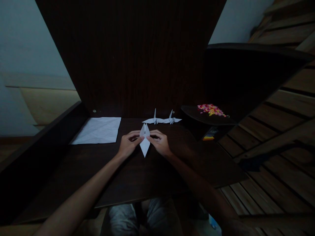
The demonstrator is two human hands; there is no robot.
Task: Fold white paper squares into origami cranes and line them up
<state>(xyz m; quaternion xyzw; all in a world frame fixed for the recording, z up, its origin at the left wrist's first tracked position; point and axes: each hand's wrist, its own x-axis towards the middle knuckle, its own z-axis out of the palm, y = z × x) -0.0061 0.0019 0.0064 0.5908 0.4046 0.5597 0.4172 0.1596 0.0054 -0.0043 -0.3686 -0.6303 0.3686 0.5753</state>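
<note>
A white paper folded into a narrow diamond (pixel 145 144) is held upright between my hands, its two-pointed split end away from me and a single point toward me. My left hand (pixel 129 142) pinches its left edge, thumb on the near face and fingers behind. On the right edge my right hand (pixel 159 141) grips it the same way. Just beyond stand two finished white paper cranes, a left crane (pixel 154 121) and a right crane (pixel 171 120), side by side with their tips meeting. The fingertips behind the paper are hidden.
Creased white paper sheets (pixel 99 130) lie at the left of the dark wooden desk (pixel 137 183). A corner shelf (pixel 192 113) at the right bears a heap of small pink, red and yellow pieces (pixel 211 109). Beneath it sits a yellow-and-blue item (pixel 209 136). A raised board (pixel 49 144) borders the left.
</note>
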